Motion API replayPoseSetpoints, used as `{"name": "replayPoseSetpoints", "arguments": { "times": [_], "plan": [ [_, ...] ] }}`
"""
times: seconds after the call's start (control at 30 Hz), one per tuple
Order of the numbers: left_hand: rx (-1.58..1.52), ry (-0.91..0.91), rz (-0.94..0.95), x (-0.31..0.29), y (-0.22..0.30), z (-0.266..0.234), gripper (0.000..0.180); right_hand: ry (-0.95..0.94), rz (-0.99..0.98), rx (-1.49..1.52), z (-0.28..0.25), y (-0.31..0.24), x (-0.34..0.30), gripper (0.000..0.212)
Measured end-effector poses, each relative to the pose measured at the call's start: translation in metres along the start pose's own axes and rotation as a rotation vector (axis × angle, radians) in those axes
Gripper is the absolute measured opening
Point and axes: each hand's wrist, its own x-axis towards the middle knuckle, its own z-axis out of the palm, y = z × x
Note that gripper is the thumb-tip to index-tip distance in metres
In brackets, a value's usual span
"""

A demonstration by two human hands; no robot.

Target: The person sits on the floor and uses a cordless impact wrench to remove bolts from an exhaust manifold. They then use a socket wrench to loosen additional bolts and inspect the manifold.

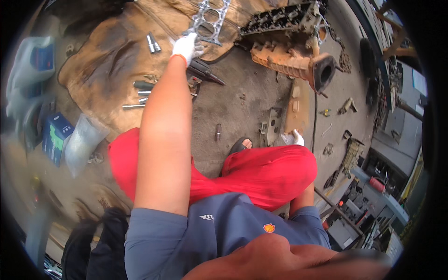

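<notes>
My left hand (185, 47), in a white glove with an orange cuff, reaches far forward. Its fingers are closed at the near left corner of a metal cylinder head gasket (206, 27) with large round holes. Just beside that hand lies a black tool (205, 71) with a pointed end. My right hand (297, 137), also in a white glove, shows only partly beyond my right knee, its fingers mostly hidden. It is next to a tan flat panel (296, 106) and a scrap of clear plastic (288, 138).
An engine cylinder head (280, 21) with a rusty manifold (284, 60) stands ahead right. Sockets (153, 43) and several hand tools (135, 107) lie on a stained brown cloth (100, 70). A blue box (57, 135) and plastic jug (32, 60) stand left. Another person's dark-trousered legs (109, 238) are behind left.
</notes>
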Motion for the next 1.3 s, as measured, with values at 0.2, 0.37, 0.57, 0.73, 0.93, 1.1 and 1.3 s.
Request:
{"name": "replayPoseSetpoints", "arguments": {
  "times": [0.2, 0.37, 0.57, 0.73, 0.93, 1.1, 1.3],
  "plan": [
    [0.056, 0.04, 0.031, 0.004, 0.003, -0.007, 0.042, 0.163, 0.095, -0.142, 0.008, 0.009, 0.002, 0.067],
    [0.101, 0.008, 0.012, 0.005, -0.002, 0.005, 0.036, 0.143, 0.075, -0.157, -0.009, 0.004, -0.011, 0.075],
    [0.09, 0.015, 0.021, 0.002, 0.001, -0.001, 0.031, -0.018, -0.006, -0.553, -0.017, -0.033, -0.012, 0.068],
    [0.121, 0.014, 0.061, -0.002, -0.007, 0.012, 0.036, 0.173, 0.007, -0.635, -0.027, -0.085, 0.001, 0.047],
    [0.912, 0.051, 0.298, 0.038, -0.013, -0.02, 0.032, -0.222, -0.594, -1.101, 0.111, -0.179, -0.072, 0.044],
    [1.499, 0.024, 0.456, 0.003, -0.015, 0.043, 0.054, -0.526, -0.877, -1.572, 0.245, -0.175, -0.266, 0.037],
    [1.744, -0.167, 0.334, -0.051, -0.019, 0.069, 0.041, -1.279, -0.9, -1.545, 0.275, -0.105, -0.292, 0.035]
  ]
}}
